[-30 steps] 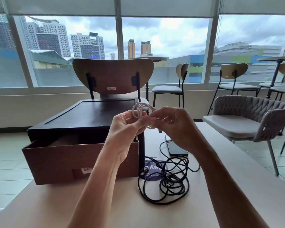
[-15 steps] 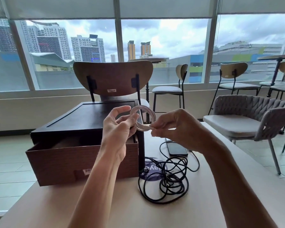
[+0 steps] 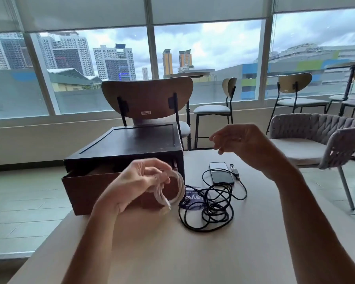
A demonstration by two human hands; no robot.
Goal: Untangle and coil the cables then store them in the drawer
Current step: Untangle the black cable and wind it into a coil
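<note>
My left hand point(image 3: 137, 181) holds a coiled white cable point(image 3: 175, 189) by its fingers, just in front of the open wooden drawer point(image 3: 84, 185) of a dark box point(image 3: 127, 144). The coil hangs at the drawer's right front corner, one end dangling. My right hand point(image 3: 240, 140) hovers apart, up and to the right, fingers loosely curled and holding nothing. A tangled black cable point(image 3: 211, 208) lies on the beige table point(image 3: 213, 253) right of the drawer.
A dark phone point(image 3: 220, 172) and a watch point(image 3: 234, 171) lie behind the black cable, which partly covers a blue sticker point(image 3: 191, 198). A wooden chair point(image 3: 148, 97) stands behind the box; a woven grey armchair point(image 3: 320, 138) sits at the right.
My right hand let go of the white coil and lifted away to the right. My left hand carried the coil down toward the drawer front.
</note>
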